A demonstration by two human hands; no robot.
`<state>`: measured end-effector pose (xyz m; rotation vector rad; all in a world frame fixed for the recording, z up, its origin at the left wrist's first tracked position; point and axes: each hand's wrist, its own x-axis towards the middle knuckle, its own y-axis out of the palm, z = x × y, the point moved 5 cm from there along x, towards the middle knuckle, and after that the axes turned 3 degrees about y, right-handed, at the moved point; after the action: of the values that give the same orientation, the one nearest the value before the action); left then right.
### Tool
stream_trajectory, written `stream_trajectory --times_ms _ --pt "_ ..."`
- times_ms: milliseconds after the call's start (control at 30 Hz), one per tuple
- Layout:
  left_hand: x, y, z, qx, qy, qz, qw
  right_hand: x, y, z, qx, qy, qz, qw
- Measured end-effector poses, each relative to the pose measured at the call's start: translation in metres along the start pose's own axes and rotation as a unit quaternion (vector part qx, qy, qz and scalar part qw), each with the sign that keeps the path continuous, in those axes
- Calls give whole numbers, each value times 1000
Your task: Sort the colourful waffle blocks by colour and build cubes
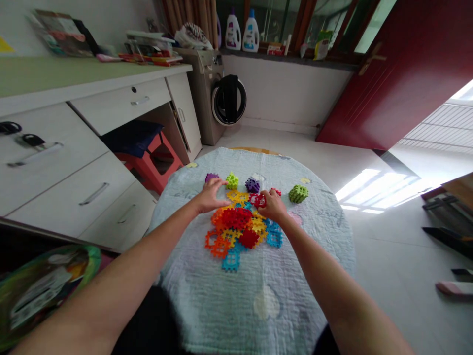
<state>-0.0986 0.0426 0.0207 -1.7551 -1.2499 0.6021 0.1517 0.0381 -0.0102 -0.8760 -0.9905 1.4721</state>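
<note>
A pile of flat toothed plastic pieces lies on the cloth-covered round table (207, 301): red pieces (236, 218), orange pieces (220, 247), yellow pieces (258, 224) and blue pieces (274, 233). My left hand (212, 196) is at the pile's left edge, thumb and fingers apart, holding nothing. My right hand (272, 204) has its fingers closed on a red piece (260, 200) at the pile's upper right. Behind the pile stand a purple block (211, 177), a yellow-green block (232, 181) and a dark purple block (253, 185). A green block (298, 194) sits farther right.
A white cabinet (121, 103) and a red stool (160, 162) are at the left. The washing machine (207, 88) has its door open. A green-rimmed basket (94, 261) stands at the lower left. A red door (391, 74) is at the right.
</note>
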Motion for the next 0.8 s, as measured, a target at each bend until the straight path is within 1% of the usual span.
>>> stream_trajectory --times_ms 33,67,100,133,167,233,267,300,333,367,433,467,500,533,567,600,633,700,767,800 --pt "10 -8 10 33 -25 -34 999 -3 -4 -2 25 -13 -4 1000" --pt "19 -14 20 64 -46 -57 995 -6 -9 -4 57 -28 -3 998" --pt "28 -17 28 87 -59 -61 993 -9 -15 -5 96 -45 9 994" --pt "37 -18 36 104 -70 -54 991 -12 -19 -4 140 -63 43 987" --pt "44 -18 43 114 -81 -36 990 -16 -23 -2 182 -82 98 975" --pt "53 -13 53 117 -101 10 988 -23 -28 6 245 -121 235 933" --pt "54 -10 56 116 -110 27 987 -24 -30 10 264 -135 288 911" --pt "54 -8 58 118 -121 36 985 -23 -33 14 275 -142 316 897" --pt "52 -6 58 125 -130 38 983 -17 -35 17 277 -140 318 896" --pt "48 -5 57 134 -138 36 981 -8 -36 19 268 -127 294 909" --pt "37 -2 53 151 -147 33 977 17 -34 19 210 -75 202 954" --pt "31 0 51 152 -146 32 977 30 -31 19 163 -43 139 976" --pt "24 2 48 147 -140 33 979 42 -28 20 117 -14 79 990" --pt "17 4 46 137 -133 33 981 53 -24 22 81 6 30 996" --pt "10 6 44 126 -124 31 984 61 -18 25 54 19 2 998" --pt "4 8 43 116 -115 29 986 68 -10 29 32 24 -8 999" --pt "-1 9 42 111 -106 24 988 74 -3 32 14 23 -3 1000" --pt "-7 9 43 118 -89 6 989 80 12 37 -13 12 31 999" --pt "-4 10 44 131 -72 -8 989 80 21 38 -31 0 56 998" --pt "0 10 45 134 -62 -6 989 80 22 37 -38 -7 57 998"
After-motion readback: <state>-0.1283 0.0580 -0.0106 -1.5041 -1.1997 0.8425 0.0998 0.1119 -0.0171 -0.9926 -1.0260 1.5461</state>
